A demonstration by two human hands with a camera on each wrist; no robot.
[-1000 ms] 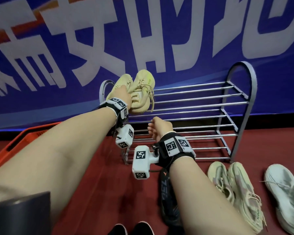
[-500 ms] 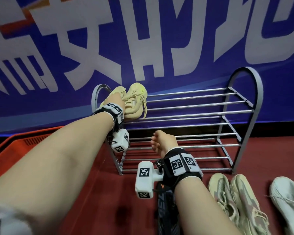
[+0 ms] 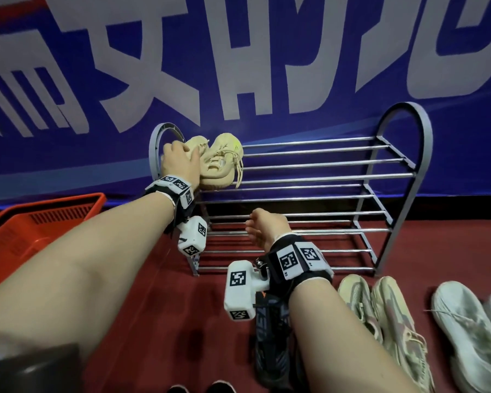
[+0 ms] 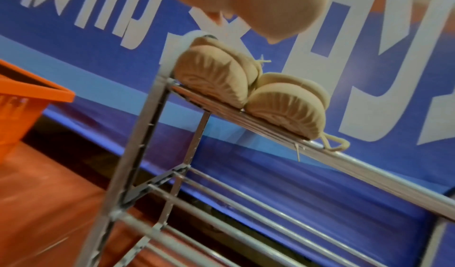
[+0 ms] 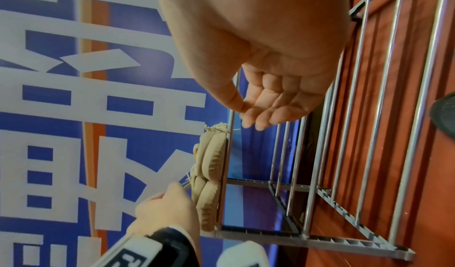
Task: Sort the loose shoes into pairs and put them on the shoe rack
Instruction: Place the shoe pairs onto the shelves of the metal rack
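Observation:
A pair of beige shoes [image 3: 221,163] sits side by side at the left end of the top shelf of the metal shoe rack [image 3: 323,177], heels toward me. My left hand [image 3: 177,160] is over the left shoe's heel with fingers loosely bent. In the left wrist view the palm [image 4: 246,4] is a little above the shoes [image 4: 214,78] with a gap between. My right hand [image 3: 264,226] hangs in front of the middle shelves, fingers loosely curled [image 5: 270,99], holding nothing. The right wrist view shows the shoes [image 5: 209,173] beside my left hand [image 5: 167,209].
An orange basket [image 3: 40,222] stands on the red floor left of the rack. On the floor at right lie a pale green-pink pair [image 3: 380,321] and white shoes [image 3: 471,330]. A black shoe [image 3: 270,336] lies under my right forearm. A blue banner backs the rack.
The beige pair has settled flat on the top shelf and my left hand has loosened over it. My right hand has stayed about where it was.

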